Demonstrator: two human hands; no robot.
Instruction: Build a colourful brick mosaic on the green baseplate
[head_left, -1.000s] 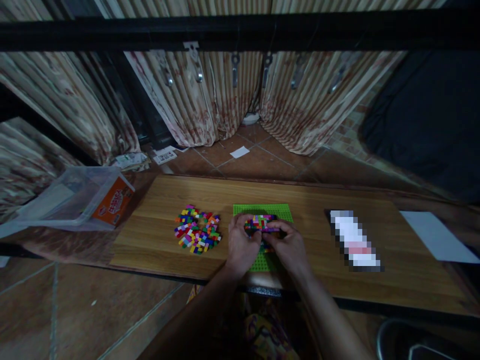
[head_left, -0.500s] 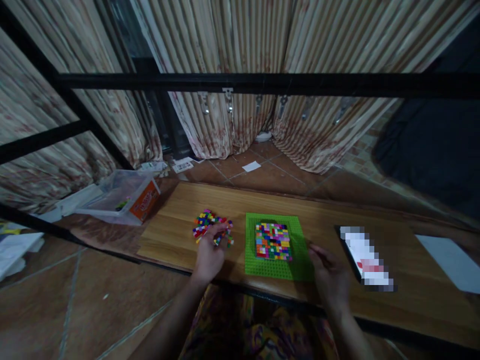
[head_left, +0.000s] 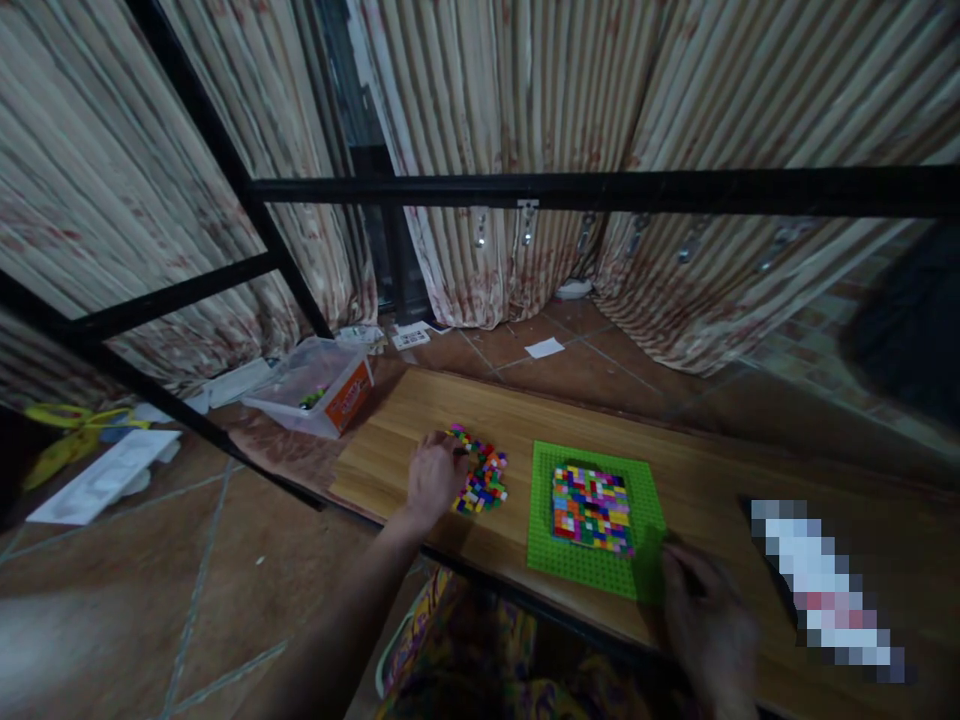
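My left hand [head_left: 437, 478] is at the left side of a loose pile of small coloured building bricks [head_left: 487, 485]. Its fingers are curled together, and what lies between the fingertips is hidden. To the right of the pile is a green studded baseplate [head_left: 541, 548], lying flat on the wooden board. A block of multicoloured bricks [head_left: 591, 508] covers its middle. At the baseplate's right edge is my right hand [head_left: 709, 620], closed, with thumb and fingertips against that edge; shadow makes the grip hard to see.
A phone with a blurred screen [head_left: 821, 585] lies to the right on the wooden board [head_left: 420, 400]. A clear plastic box [head_left: 315, 390] with an orange label stands beyond the left end. A black metal bar [head_left: 465, 190] crosses in front of the curtains.
The view has turned left, so the board appears further right. My left hand has moved from over the pile to its left side. My right hand is still at the baseplate's edge.
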